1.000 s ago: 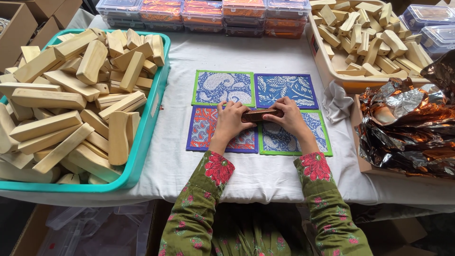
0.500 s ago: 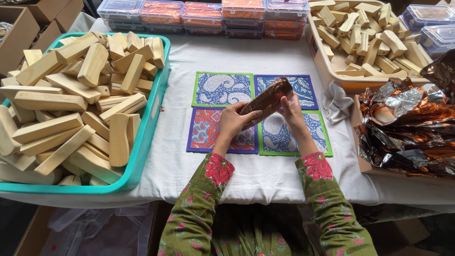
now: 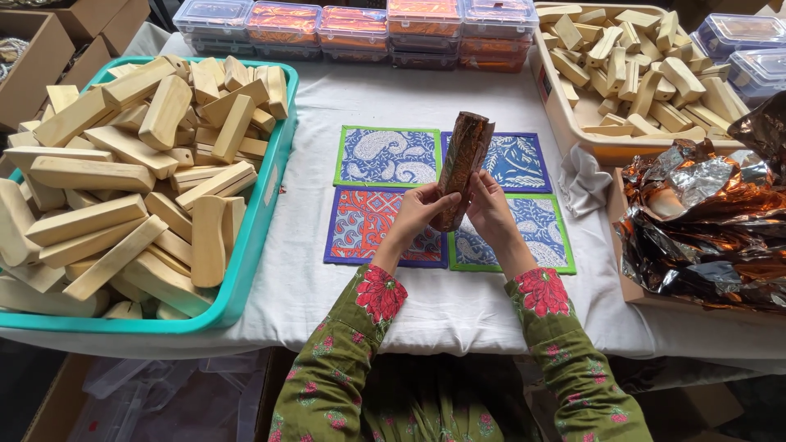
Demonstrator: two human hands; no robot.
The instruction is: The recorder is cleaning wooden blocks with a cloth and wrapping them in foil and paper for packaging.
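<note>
A long bar wrapped in shiny copper-brown foil (image 3: 463, 162) stands upright above four patterned cloth mats (image 3: 385, 155) in the middle of the white-covered table. My left hand (image 3: 417, 211) grips its lower end from the left. My right hand (image 3: 489, 205) grips the same end from the right. Both wrists come out of green sleeves with red flowers.
A teal tray (image 3: 260, 221) heaped with pale wooden blocks fills the left. A beige tray (image 3: 565, 123) of smaller pale blocks sits at the far right, crumpled copper foil sheets (image 3: 704, 221) below it. Clear lidded boxes (image 3: 360, 24) line the far edge. Cardboard boxes (image 3: 41, 41) stand at far left.
The foil-wrapped bar lay flat on the mats under both hands; it has been lifted and tipped up until it stands nearly upright, held by its lower end.
</note>
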